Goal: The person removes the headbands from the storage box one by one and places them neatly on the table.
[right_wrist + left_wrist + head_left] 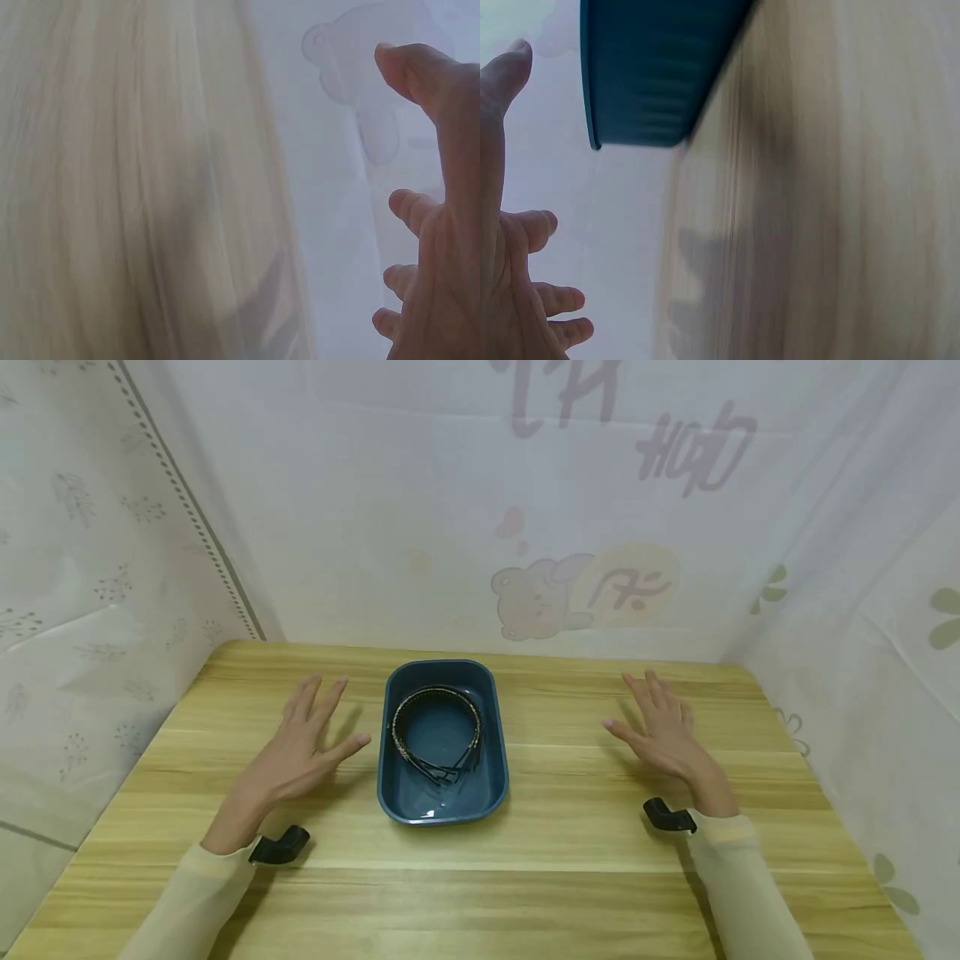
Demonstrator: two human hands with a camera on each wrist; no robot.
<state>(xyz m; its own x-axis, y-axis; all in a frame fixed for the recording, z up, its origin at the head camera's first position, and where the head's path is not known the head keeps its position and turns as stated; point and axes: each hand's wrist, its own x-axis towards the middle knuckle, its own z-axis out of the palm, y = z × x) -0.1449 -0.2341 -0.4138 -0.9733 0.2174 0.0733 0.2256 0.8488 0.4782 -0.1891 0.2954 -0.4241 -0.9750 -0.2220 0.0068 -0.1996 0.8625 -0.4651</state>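
A dark blue plastic tray (442, 808) stands on the wooden table, left of centre in the head view. Inside it lie several thin dark headbands (437, 691), nested into a ring, some with a glittery edge. My left hand (296, 756) hovers to the left of the tray, fingers spread, holding nothing. To the tray's right, farther off, my right hand (663, 735) is held above the table with fingers apart and nothing in it. The left wrist view catches the tray's side wall (652, 82) beside my left thumb. Only bare tabletop and cloth lie near the right hand in its wrist view.
The wood-grain table (555, 893) ends at a pale printed cloth backdrop (375, 527), with more cloth hanging on the left and right sides. A black wrist mount (281, 846) sits on the left cuff, another mount (667, 817) on the right.
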